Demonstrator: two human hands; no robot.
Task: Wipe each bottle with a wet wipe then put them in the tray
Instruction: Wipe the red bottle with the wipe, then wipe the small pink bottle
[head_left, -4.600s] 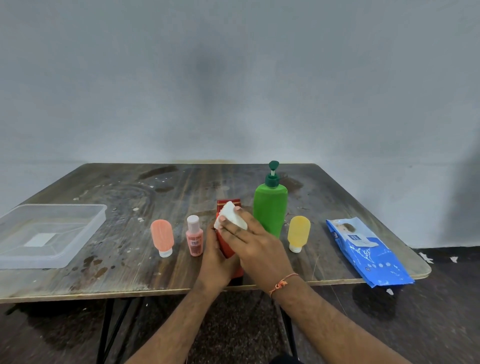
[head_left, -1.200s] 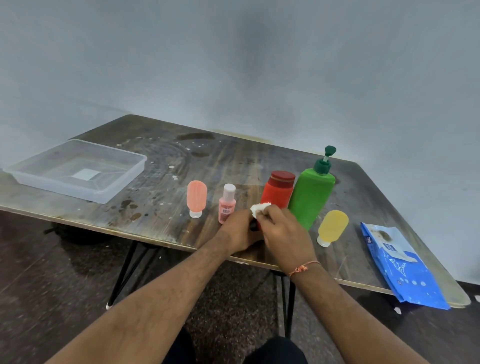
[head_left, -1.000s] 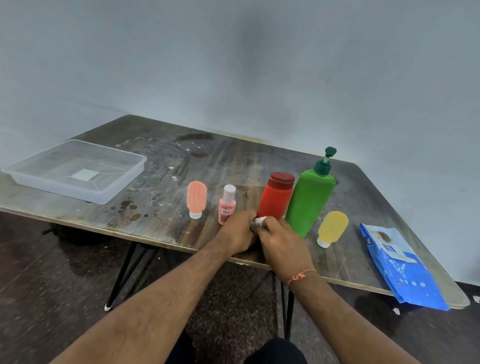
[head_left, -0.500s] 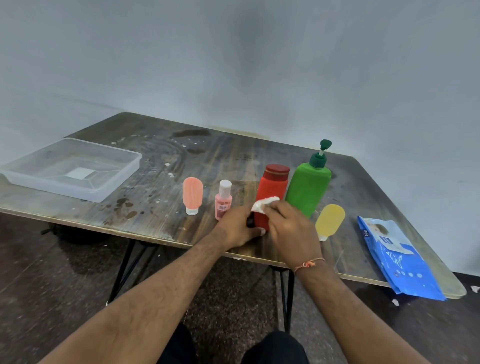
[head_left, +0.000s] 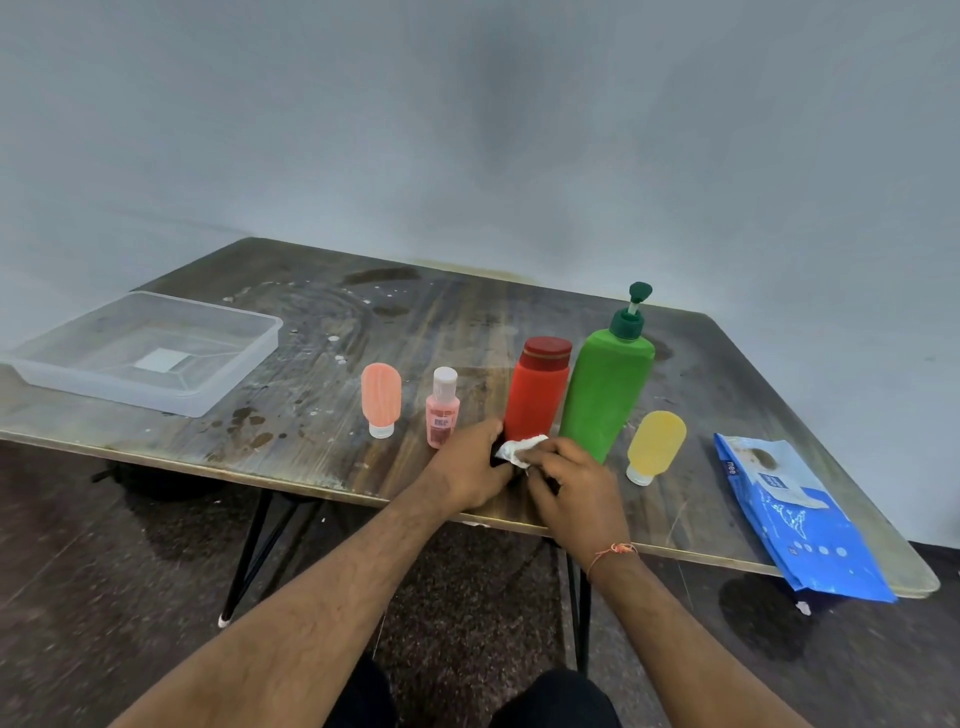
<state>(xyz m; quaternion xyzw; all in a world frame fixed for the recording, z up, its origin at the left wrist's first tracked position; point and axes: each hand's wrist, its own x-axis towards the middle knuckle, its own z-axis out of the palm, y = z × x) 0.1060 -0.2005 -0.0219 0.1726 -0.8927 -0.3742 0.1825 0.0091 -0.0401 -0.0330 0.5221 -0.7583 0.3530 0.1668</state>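
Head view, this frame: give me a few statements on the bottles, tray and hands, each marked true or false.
1. The clear tray holds two bottles. False: no bottle is in it.
2. The right hand holds a white wet wipe. True.
3. The green pump bottle lies on its side. False: it stands upright, right of the red bottle.
4. The blue wipes pack lies at the table's right end. True.
5. The yellow bottle stands inside the tray. False: it stands cap down on the table, right of the green pump bottle.
6. The left hand is at the red bottle's base. True.
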